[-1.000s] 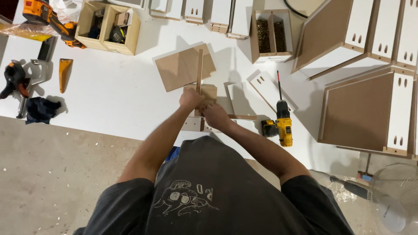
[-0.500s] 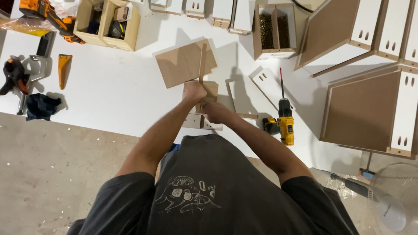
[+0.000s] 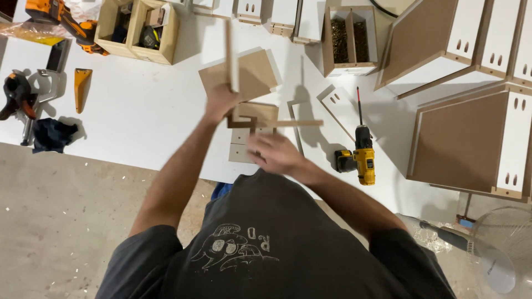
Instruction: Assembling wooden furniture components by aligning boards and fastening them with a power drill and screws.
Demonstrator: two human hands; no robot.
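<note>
**Q:** Clamps and tools at the left edge: what lies there?

**A:** Orange-handled clamp (image 3: 16, 97), dark cloth (image 3: 51, 134) and orange wedge-shaped tool (image 3: 81, 88) sit on the white bench (image 3: 138, 122), well apart from my hands. Behind them stands a wooden box (image 3: 138, 30) with two compartments.

**Q:** And your left hand?

**A:** My left hand (image 3: 220, 102) is closed around a thin wooden strip (image 3: 229, 55). The strip's long axis runs away from me, nearly straight up the view, and passes over a brown square panel (image 3: 244, 75) lying flat on the bench. My fingers are clamped on the strip's lower end.

**Q:** Where is the second piece relative to that?

**A:** A second strip (image 3: 288, 123) runs crosswise, left to right, meeting the first at its lower end, so the two form an L. It lies just beyond my right hand (image 3: 274, 155), which is blurred; its fingers look spread and loose, holding nothing that I can make out. The right hand is the nearer one to this crosswise strip, the left to the corner.

**Q:** Further right?

**A:** Yellow drill (image 3: 363, 158) lies on the bench, bit pointing away from me, near my right forearm. A divided box of screws (image 3: 349, 39) stands behind it, and brown-backed drawer boxes (image 3: 465, 141) fill the right side.
</note>
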